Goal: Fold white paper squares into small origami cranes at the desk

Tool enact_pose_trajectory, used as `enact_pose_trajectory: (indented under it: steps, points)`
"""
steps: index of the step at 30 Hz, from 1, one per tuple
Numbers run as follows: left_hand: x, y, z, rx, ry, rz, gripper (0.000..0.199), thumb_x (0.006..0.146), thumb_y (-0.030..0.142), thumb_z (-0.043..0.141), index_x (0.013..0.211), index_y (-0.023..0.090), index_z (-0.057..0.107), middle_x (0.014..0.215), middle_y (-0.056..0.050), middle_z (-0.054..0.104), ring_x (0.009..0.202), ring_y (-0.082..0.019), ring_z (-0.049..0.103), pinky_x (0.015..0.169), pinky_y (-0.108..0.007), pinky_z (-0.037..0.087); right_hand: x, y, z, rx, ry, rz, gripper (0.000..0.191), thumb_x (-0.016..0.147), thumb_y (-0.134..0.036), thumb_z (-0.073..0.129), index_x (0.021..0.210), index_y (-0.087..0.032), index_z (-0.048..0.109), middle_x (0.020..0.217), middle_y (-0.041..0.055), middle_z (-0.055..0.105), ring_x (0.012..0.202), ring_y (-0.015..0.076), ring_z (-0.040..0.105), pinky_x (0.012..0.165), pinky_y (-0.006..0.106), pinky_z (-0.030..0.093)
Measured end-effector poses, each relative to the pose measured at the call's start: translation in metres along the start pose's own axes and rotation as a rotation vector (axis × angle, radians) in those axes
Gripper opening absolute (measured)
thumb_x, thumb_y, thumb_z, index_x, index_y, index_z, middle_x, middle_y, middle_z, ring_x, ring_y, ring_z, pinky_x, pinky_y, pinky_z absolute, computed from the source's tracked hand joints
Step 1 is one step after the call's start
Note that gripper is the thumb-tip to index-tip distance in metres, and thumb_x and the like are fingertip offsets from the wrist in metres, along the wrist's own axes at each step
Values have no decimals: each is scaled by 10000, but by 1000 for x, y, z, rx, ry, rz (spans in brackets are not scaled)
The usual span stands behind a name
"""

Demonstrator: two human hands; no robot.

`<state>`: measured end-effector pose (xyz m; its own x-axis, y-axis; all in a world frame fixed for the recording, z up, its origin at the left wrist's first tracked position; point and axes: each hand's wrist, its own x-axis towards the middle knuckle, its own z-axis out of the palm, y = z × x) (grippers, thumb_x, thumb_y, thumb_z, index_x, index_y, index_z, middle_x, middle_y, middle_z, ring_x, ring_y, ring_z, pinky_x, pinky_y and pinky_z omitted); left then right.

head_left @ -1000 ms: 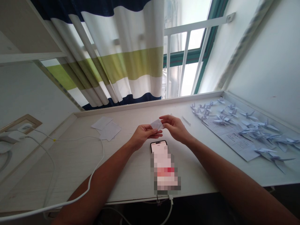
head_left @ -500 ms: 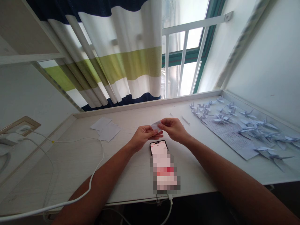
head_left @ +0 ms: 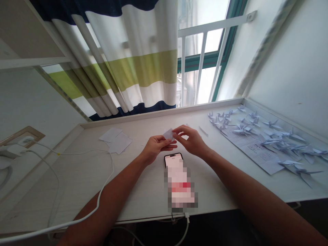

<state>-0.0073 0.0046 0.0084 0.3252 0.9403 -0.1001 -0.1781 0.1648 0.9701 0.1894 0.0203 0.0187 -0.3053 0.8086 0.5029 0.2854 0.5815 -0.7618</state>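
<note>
A small piece of folded white paper (head_left: 168, 134) is held up over the middle of the desk. My left hand (head_left: 156, 147) pinches its lower edge between thumb and fingers. From the right, my right hand (head_left: 189, 138) has its thumb and forefinger on the paper's right edge. Just below the hands lies a phone (head_left: 176, 177), screen up and partly pixelated, with a white cable at its lower end. Exact folds in the paper are too small to make out.
Loose white paper squares (head_left: 120, 142) lie at the left. Many folded paper cranes (head_left: 243, 129) and a printed sheet (head_left: 253, 150) cover the right side. A white cable (head_left: 112, 171) crosses my left arm. Thin paper strips (head_left: 203, 131) lie behind my right hand.
The paper shows more of its surface and sits slightly further left. My right hand's fingers have shifted up along its edge, with a wider gap between thumb and forefinger.
</note>
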Motion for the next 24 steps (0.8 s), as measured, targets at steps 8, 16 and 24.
enact_pose_trajectory:
  steps: [8, 16, 24]
  points:
    - [0, -5, 4, 26, 0, 23, 373, 780, 354, 835, 1011, 80, 734, 1001, -168, 784, 913, -271, 771, 896, -412, 603, 1, 1, 4, 38, 32, 108, 85, 886, -261, 669, 843, -193, 696, 881, 49, 741, 811, 192, 694, 788, 375, 590]
    - [1, -9, 5, 38, 1, 28, 351, 784, 355, 830, 990, 89, 733, 1001, -166, 785, 901, -273, 772, 862, -401, 613, 2, 0, 7, 92, 53, 202, 76, 842, -245, 686, 806, -181, 708, 835, 63, 745, 760, 203, 689, 729, 359, 562]
    - [-1, -5, 7, 49, -2, 8, 387, 799, 380, 814, 1039, 91, 721, 1035, -172, 778, 881, -263, 775, 856, -401, 617, 1, 1, 7, 310, 78, 244, 274, 817, -270, 727, 1045, -218, 585, 774, 5, 710, 709, 180, 690, 691, 329, 561]
